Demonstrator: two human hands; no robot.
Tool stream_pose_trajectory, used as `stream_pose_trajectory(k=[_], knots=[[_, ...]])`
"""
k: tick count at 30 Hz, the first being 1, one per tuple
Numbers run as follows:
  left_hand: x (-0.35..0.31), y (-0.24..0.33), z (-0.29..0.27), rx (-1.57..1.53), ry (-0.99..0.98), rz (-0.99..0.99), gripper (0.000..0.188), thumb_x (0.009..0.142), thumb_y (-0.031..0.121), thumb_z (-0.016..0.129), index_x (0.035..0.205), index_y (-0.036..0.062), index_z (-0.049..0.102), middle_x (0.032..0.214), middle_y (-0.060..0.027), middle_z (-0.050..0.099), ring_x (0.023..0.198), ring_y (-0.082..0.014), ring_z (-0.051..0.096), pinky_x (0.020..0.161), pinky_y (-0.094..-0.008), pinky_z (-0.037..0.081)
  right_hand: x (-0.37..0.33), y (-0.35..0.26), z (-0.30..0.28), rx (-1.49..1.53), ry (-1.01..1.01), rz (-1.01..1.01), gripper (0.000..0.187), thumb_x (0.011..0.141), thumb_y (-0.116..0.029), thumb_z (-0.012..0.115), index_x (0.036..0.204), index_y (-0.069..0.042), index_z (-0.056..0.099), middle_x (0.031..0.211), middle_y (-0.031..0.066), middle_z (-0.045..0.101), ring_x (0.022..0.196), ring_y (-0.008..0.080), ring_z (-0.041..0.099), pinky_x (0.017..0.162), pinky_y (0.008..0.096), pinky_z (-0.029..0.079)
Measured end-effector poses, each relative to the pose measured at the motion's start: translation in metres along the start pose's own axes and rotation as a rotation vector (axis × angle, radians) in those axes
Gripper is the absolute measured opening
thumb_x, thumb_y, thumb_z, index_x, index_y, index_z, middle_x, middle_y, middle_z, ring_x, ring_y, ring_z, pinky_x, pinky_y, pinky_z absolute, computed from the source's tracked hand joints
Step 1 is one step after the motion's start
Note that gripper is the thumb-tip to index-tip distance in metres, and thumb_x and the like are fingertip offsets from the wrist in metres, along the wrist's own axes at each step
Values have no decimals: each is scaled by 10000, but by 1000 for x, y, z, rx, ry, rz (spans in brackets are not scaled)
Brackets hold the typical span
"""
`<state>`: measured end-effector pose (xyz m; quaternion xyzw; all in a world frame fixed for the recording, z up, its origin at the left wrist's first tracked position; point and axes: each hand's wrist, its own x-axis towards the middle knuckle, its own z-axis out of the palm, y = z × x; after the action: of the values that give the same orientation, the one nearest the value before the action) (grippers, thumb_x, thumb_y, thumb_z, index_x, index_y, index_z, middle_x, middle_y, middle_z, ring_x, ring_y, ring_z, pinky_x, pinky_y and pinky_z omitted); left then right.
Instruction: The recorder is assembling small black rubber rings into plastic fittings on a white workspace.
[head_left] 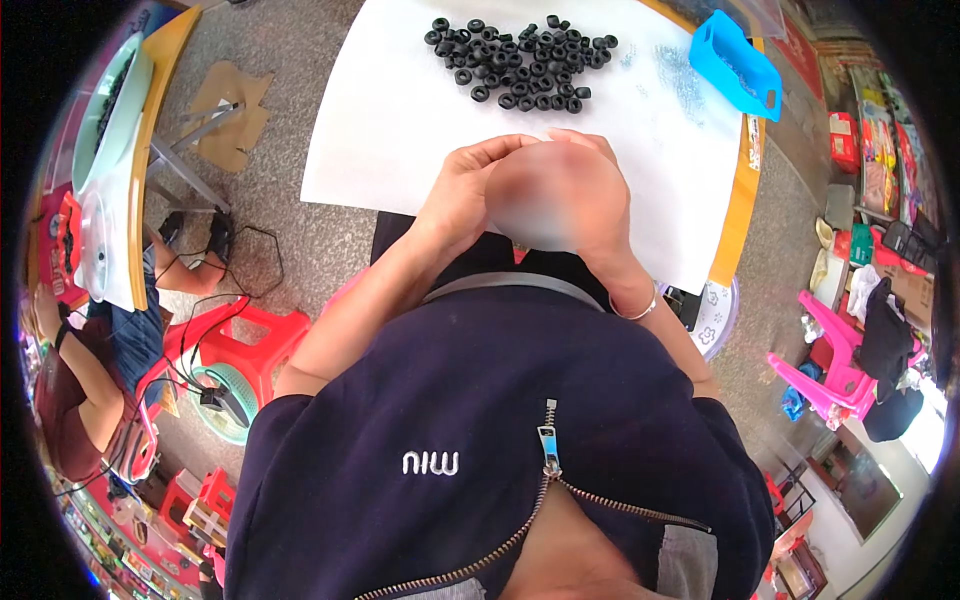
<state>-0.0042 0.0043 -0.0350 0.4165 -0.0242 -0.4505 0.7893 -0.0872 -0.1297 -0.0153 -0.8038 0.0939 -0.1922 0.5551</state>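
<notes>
My left hand (pixel 455 200) and my right hand (pixel 607 215) meet above the near edge of a white-covered table (pixel 370 120). Both have their fingers curled inward toward each other. A round blurred patch covers the fingertips and the space between the hands, so whatever they hold is hidden. Just beyond my hands lies a loose pile of small black rings (pixel 525 70), thick-walled and shaped like tiny tyres. At the far right of the table stands a blue plastic basket (pixel 712 62). Fine bluish specks (pixel 680 85) are scattered on the white surface beside it.
At the left, another person's arm (pixel 95 375) shows by a second table with a pale green basin (pixel 128 110). A red stool (pixel 265 335) and loose black cables (pixel 265 250) are on the floor there. A pink chair (pixel 835 355) stands at the right.
</notes>
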Motion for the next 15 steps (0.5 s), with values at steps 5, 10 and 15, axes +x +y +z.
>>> stream_pose_trajectory(k=[5,10,15], knots=[[-5,7,7,10,-5,-15,232,922,102,531,1092,-45,588,857,-56,610,696,-111,550,658,-229,479,0,4,9,-51,-92,-90,231,876,-85,553,1095,-20,588,1078,122,487,962,225,508,812,301,446],[-5,5,-2,-61,-100,-86,261,928,147,526,1114,-30,571,899,-48,602,723,-83,537,639,-216,461,0,4,7,-54,-137,-123,260,864,-99,578,1111,-19,585,1093,122,462,943,217,517,819,300,452],[-7,9,4,-233,-191,-89,280,922,188,545,1107,-18,587,914,-55,590,689,-84,515,635,-206,446,3,-10,-2,54,-166,-86,337,846,-112,613,1169,-33,559,1104,118,476,926,196,532,827,304,462]])
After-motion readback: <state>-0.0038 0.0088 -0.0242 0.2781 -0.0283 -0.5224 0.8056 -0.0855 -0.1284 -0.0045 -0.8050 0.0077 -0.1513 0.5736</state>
